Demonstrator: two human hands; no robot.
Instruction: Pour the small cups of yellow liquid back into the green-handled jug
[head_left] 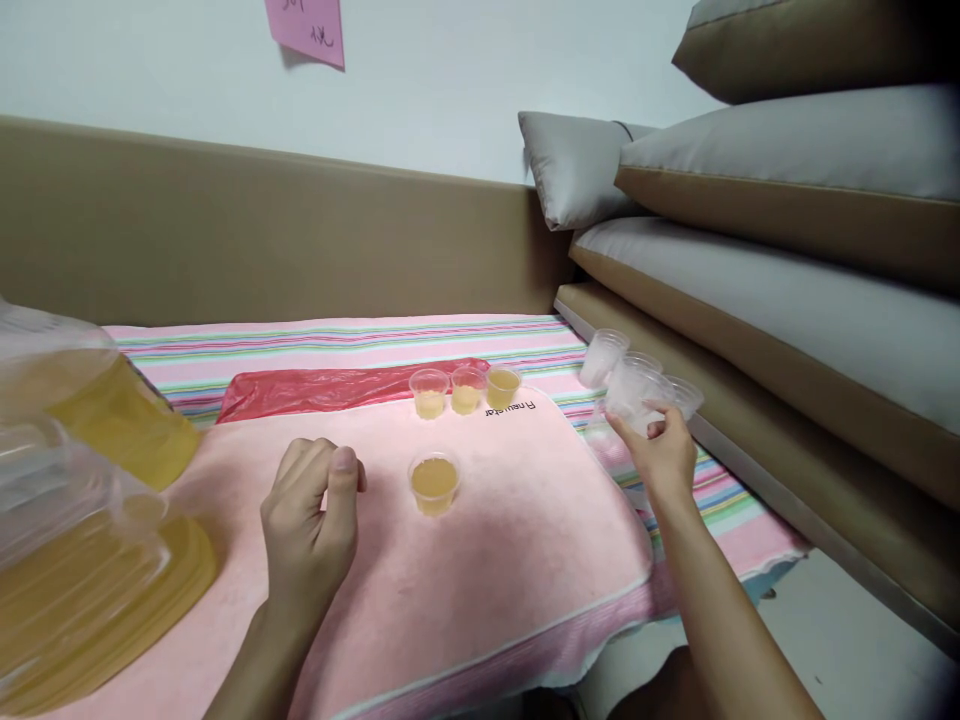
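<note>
The right hand (671, 455), right of centre in the frame, has thumb and forefinger set apart on the near side of a clump of clear cups (631, 385); whether they clamp it, I cannot tell. That spread seems suited to steadying or separating light, thin-walled cups. The left hand (307, 510), lower left of centre, is curled with its fingers together, nothing seen in it, above the pink towel (525, 530).

Between the hands, the front cup (435, 488) stands upright with amber liquid, apart from three cups in a row beyond it: left (430, 402), middle (466, 398) and right (502, 388). Keeping them upright on the flat towel probably guards against spills. The red bag (322, 390) lies behind. Two big containers (97, 600) of yellow liquid fill the left edge; cushions (780, 265) are stacked upper right.
</note>
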